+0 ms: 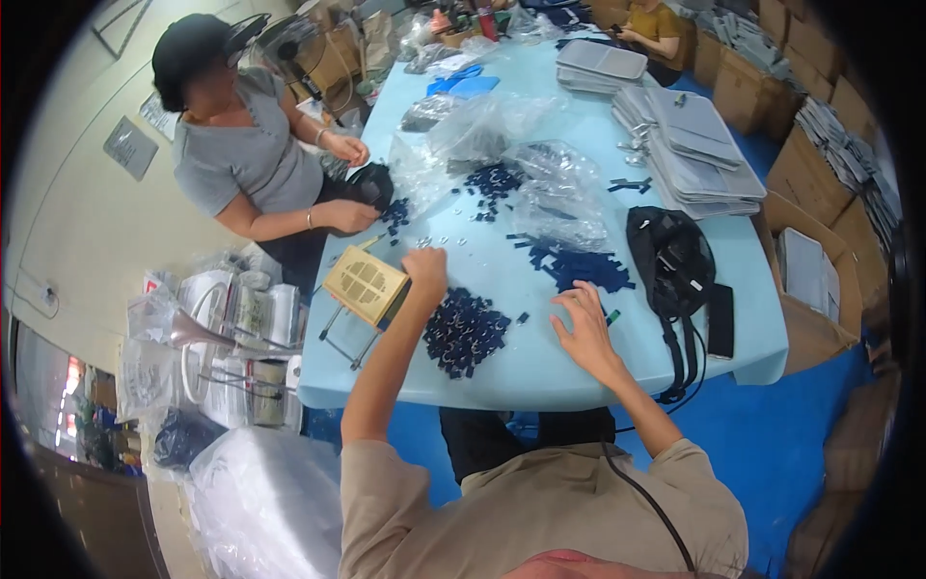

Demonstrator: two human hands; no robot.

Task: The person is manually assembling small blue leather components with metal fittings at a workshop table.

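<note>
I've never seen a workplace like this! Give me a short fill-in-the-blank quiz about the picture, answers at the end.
1. The wearer's hand beside the tan-topped object is the ____ one.
2. From the wearer's viewpoint, the black bag lies to the ____ of the dark blue strips.
3. Besides the wearer, ____ people show: one in a grey top, one in a yellow top.
4. The floor near the table is coloured ____.

Missing words: left; right; two; blue.

No lettering can be read (the gray wall sheet [130, 148] is too blurred to tell).
</note>
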